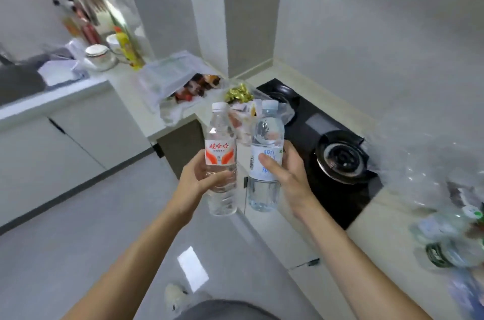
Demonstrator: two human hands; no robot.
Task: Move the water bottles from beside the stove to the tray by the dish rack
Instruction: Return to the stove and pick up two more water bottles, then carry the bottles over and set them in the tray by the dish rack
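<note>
My left hand (203, 175) grips a clear water bottle with a red and white label (220, 141), held upright in the air. Right beside it, my right hand (285, 173) grips a second clear water bottle with a white and blue label (267, 136), also upright. Both bottles have white caps and hang over the floor in front of the counter corner, left of the black stove (337, 141). More plastic bottles (455, 241) lie blurred on the counter at the far right. No tray or dish rack can be made out.
A white counter (123, 78) runs left from the corner, carrying plastic bags of food (183, 81), a white bowl (98, 56), a yellow bottle (128, 50) and a dark sink (18, 81). White cabinets stand below. Grey floor fills the lower left.
</note>
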